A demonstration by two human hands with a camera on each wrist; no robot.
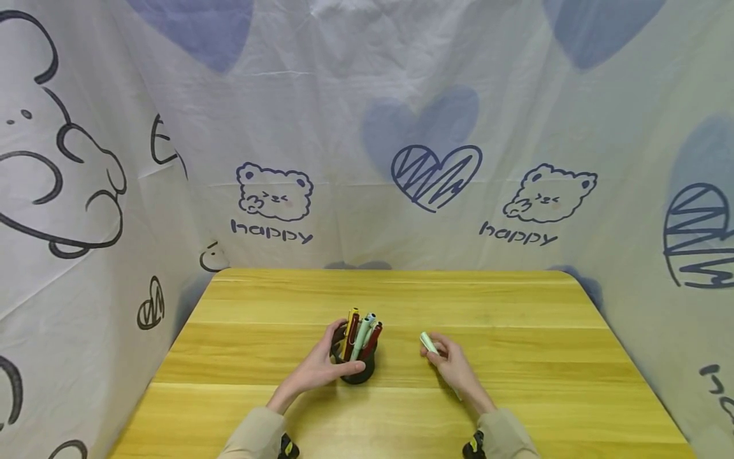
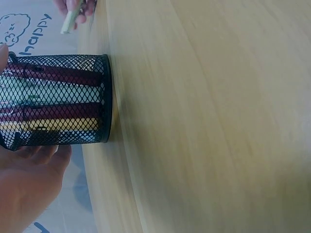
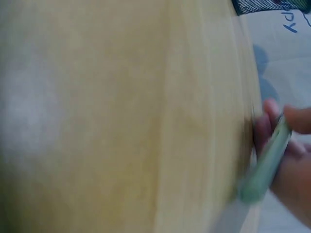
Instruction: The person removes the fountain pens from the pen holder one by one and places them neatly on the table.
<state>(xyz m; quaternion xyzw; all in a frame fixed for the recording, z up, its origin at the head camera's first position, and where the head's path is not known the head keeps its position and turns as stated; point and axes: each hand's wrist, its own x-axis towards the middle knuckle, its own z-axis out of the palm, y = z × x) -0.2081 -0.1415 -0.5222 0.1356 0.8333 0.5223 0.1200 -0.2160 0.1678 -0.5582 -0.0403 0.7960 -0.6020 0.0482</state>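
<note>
A black mesh pen holder (image 1: pixel 358 375) stands upright on the wooden table, left of the middle. My left hand (image 1: pixel 321 364) grips it, with the thumb across the near side and the fingers round the far left. Several pens stand in it: yellow, dark red, pale green (image 1: pixel 361 338) and light blue at the back. Through the mesh, a dark red pen (image 2: pixel 63 110) shows in the left wrist view. To the right, my right hand (image 1: pixel 453 366) pinches another pale green pen (image 3: pixel 267 162) between thumb and fingers, just apart from the holder. Its lower end is blurred in the right wrist view.
The light wooden table (image 1: pixel 516 319) has rounded far corners. White cloth (image 1: pixel 344 127) printed with hearts, bears and "happy" hangs behind it and along both sides.
</note>
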